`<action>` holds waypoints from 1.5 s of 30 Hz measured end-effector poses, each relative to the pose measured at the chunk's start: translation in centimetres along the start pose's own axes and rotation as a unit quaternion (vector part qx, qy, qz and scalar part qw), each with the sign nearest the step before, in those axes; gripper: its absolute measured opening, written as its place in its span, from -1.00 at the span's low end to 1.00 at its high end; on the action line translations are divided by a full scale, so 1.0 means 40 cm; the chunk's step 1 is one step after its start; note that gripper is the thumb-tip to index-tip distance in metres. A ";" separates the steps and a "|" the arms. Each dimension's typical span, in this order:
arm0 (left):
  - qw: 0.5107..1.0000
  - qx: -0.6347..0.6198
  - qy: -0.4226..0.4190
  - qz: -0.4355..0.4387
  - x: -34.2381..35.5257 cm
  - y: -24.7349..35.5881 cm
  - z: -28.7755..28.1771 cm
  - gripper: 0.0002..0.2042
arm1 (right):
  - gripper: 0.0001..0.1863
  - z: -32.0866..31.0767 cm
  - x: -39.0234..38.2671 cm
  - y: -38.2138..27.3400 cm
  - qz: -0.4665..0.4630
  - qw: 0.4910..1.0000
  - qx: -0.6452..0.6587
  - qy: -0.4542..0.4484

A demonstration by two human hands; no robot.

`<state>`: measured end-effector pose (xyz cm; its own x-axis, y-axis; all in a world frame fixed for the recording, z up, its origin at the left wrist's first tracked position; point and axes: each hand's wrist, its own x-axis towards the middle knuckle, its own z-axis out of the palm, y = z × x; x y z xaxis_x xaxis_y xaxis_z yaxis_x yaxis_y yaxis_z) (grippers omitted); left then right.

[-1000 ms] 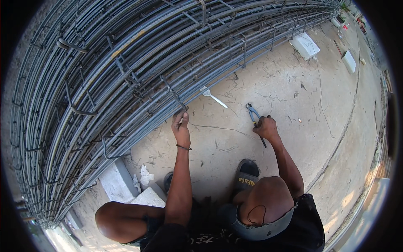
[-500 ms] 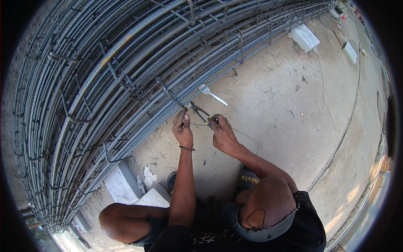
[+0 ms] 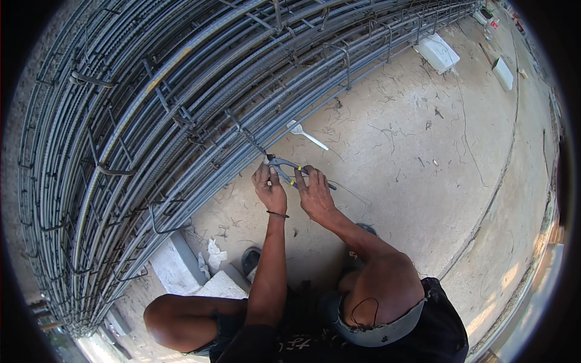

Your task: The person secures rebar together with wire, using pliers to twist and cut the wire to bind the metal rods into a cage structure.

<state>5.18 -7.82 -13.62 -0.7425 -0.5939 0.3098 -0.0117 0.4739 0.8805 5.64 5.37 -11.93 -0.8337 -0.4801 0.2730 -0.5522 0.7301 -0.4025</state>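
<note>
My right hand (image 3: 316, 192) is closed round the handles of steel end-cutting pliers (image 3: 284, 163), which have dark grips and yellow bands. Their handles stand somewhat apart, and the jaws are at the end of a short twisted-looking bar (image 3: 254, 142) that sticks out from the rebar bundle (image 3: 200, 109). Just below the jaws, my left hand (image 3: 270, 186) is closed with fingertips pinched at that bar end. What exactly those fingers grip is too small to tell. A thin loose wire (image 3: 354, 193) curves over the floor beyond my right hand.
Long rebar cages with stirrups fill the left and far side. On the concrete floor (image 3: 436, 199) lie a white plastic fork-like utensil (image 3: 311, 138), wire scraps and a white block (image 3: 437, 53). Pale blocks (image 3: 175, 263) and crumpled white paper (image 3: 215, 254) are near my left knee.
The pliers have turned and come down to the bar end by my left fingers, and their handles have spread. My left hand has shifted slightly right and down. My feet have shifted a little.
</note>
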 end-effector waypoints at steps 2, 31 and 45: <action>1.000 0.016 -0.004 -0.011 -0.005 -0.002 0.002 -0.76 | -0.53 0.005 0.005 0.026 0.013 1.000 -0.004 -0.017; 0.846 -0.430 -0.064 -0.308 0.029 0.026 -0.016 -0.61 | -0.61 -0.056 0.121 0.118 0.113 0.959 0.113 -0.234; 0.815 -0.440 -0.090 -0.366 -0.001 0.087 0.115 -0.56 | -0.70 -0.064 0.252 0.247 -0.149 0.966 0.069 -0.202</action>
<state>2.09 -3.16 -12.21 -0.8397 -0.3645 -0.4025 -0.0703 -0.6621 0.7461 -8.20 8.99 -10.93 -0.5571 -0.8294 0.0417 -0.7398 0.4728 -0.4788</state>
